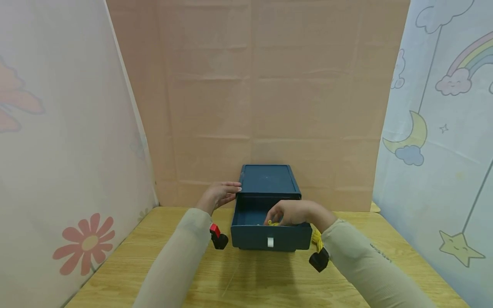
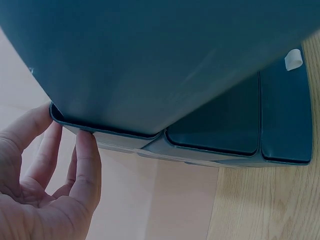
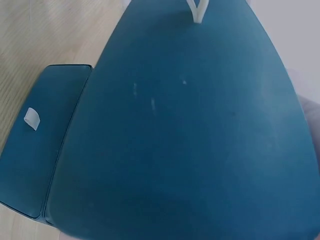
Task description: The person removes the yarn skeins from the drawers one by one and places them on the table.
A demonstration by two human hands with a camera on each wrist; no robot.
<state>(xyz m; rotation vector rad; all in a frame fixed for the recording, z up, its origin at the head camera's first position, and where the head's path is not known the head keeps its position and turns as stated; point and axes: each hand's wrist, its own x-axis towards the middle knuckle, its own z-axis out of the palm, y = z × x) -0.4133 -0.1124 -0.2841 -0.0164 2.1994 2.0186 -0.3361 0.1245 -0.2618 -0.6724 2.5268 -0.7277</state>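
Note:
A dark blue drawer cabinet (image 1: 265, 179) stands on the table with its top drawer (image 1: 252, 235) pulled out. My left hand (image 1: 221, 194) reaches its upper left edge, fingers extended; in the left wrist view the fingertips of that hand (image 2: 55, 170) touch the cabinet's rim. Inside the pulled-out drawer is my right hand (image 1: 294, 212), fingers bent down around a small yellow cord-like item (image 1: 272, 223), mostly hidden by the hand and drawer front. The right wrist view is filled by the drawer front (image 3: 185, 130), without the hand.
A lower drawer (image 3: 50, 130) with a white pull tab (image 3: 32, 119) is closed. Yellow strands (image 1: 317, 239) hang beside the drawer's right side, near the black wrist camera (image 1: 319, 260). The wooden table (image 1: 185, 273) meets a tan backdrop (image 1: 200, 128) behind the cabinet.

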